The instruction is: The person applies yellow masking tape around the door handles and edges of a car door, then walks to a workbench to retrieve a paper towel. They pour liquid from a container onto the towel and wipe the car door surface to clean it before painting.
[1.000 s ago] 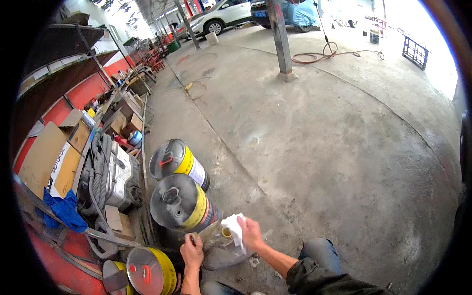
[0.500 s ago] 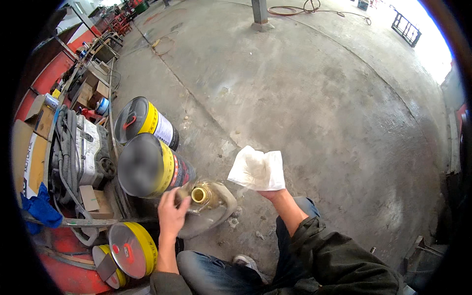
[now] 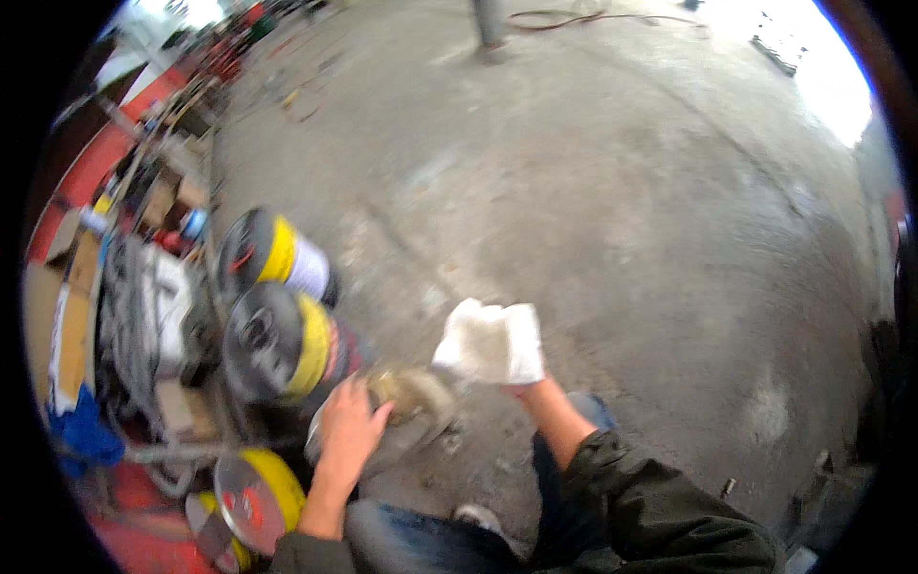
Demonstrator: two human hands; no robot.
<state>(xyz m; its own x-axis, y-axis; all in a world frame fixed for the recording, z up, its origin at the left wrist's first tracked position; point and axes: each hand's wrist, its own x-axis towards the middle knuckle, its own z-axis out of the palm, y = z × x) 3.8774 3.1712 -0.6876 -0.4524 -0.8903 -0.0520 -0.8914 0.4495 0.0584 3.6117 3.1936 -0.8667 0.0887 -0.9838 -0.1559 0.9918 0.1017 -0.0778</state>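
Here, one cloth (image 3: 490, 344) on right hand (image 3: 528, 386), one jug (image 3: 428, 400), four drums (image 3: 308, 346).

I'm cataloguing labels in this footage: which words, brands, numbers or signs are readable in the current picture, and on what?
No text is readable; the picture is blurred.
Nearer black drum: reddish marks on its side, too blurred.
Farther black drum: white label, too blurred.
Cardboard box at left: white panel, too blurred.
White cloth: no lettering seen.
Jug: too blurred to tell.

White cloth (image 3: 490, 342), yellowish jug (image 3: 426, 395), yellow-banded grey drum (image 3: 287, 342)
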